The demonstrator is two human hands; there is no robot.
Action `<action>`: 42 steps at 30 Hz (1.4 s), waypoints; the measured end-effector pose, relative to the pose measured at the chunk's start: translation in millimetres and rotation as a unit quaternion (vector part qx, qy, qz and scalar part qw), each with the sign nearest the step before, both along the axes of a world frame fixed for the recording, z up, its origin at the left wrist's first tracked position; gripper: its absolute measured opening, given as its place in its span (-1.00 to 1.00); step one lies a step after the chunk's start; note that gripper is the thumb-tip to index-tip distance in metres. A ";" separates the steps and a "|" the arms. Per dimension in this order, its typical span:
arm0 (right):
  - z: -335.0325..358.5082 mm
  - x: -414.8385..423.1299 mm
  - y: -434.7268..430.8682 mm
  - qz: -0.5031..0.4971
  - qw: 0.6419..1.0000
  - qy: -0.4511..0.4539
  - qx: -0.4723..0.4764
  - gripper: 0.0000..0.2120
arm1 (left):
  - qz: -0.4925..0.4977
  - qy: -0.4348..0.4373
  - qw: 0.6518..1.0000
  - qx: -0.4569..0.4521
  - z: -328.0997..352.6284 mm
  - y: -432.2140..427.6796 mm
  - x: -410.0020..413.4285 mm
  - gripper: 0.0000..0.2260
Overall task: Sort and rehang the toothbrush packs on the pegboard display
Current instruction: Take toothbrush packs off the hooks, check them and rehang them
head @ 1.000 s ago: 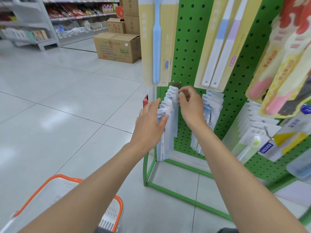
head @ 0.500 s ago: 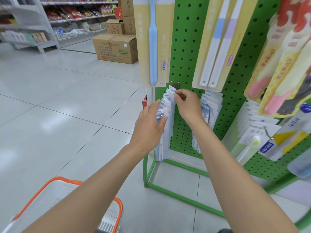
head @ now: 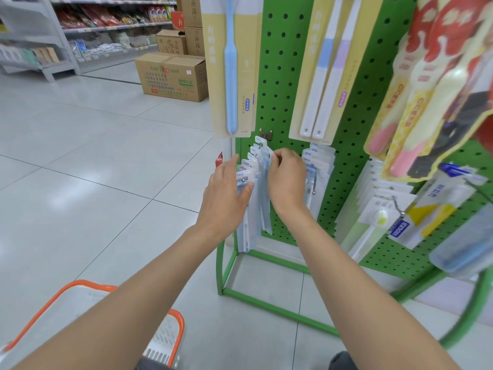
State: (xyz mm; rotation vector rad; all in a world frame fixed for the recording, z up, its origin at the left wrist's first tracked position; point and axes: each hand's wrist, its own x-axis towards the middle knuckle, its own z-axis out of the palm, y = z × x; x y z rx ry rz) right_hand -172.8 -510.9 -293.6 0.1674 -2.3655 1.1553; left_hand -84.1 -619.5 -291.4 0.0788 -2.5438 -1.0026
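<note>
Right, the task's things are the slim white-and-pale-blue blister toothbrush packs (head: 249, 209), hanging in a tight row on a metal peg (head: 243, 179) low on the left of the green perforated pegboard (head: 280, 89). Judge them as light, thin card backs under clear plastic: stiff enough to hold shape, yet they will bend if you squeeze the middle, and the glossy fronts look slippery against each other. So take each by its card header, just beside the hang hole, where the card is flat and you can steer the hole along the peg. Your right hand (head: 286, 182) is doing just that, wrist raised and fingers (head: 276, 157) curled, pinching the top edge of the rear pack (head: 264, 169) near the board. Your left hand (head: 224, 193) reaches in from the near left, fingers fairly straight along the left side of the row, thumb laid on the front pack just below the peg's ball tip. It steadies rather than grasps. Both forearms stretch forward and down, nearly parallel. Mind the header holes: a sideways tug could tear the card, so slide straight along the peg. A second row of similar packs (head: 317, 166) hangs just to the right, and the orange-rimmed white plastic basket (head: 170, 332) sits near your feet on the left.
</note>
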 end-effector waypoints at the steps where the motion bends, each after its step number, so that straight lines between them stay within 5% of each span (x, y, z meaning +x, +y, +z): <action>1: -1.3 3.9 1.7 0.000 1.000 -0.005 0.007 -0.78 | 0.001 0.001 1.000 0.002 0.5 0.9 1.7 -0.45; 8: -13.6 37.9 24.3 0.009 0.998 -0.031 0.061 -0.78 | 0.042 0.009 0.995 -0.093 -0.7 11.6 14.8 -0.35; 19: -4.5 101.6 69.4 0.158 0.975 -0.126 0.088 -0.82 | 0.062 0.156 0.970 -0.176 -3.7 24.4 35.6 -0.58; 23: -0.2 115.8 85.3 0.150 0.980 -0.123 0.056 -0.83 | 0.054 0.155 0.981 -0.103 -7.0 33.5 45.7 -0.69; 29: 5.7 122.0 96.2 0.153 0.980 -0.123 -0.024 -0.86 | -0.065 -0.046 0.988 0.131 -8.4 56.2 56.8 -0.76; 33: 6.7 117.2 99.5 0.145 0.974 -0.151 -0.085 -0.86 | -0.130 -0.143 0.966 0.173 -9.2 60.8 54.5 -0.88; 42: 14.0 114.8 107.3 0.152 0.964 -0.146 -0.163 -0.83 | -0.185 -0.139 0.950 0.208 -4.7 63.7 58.2 -0.93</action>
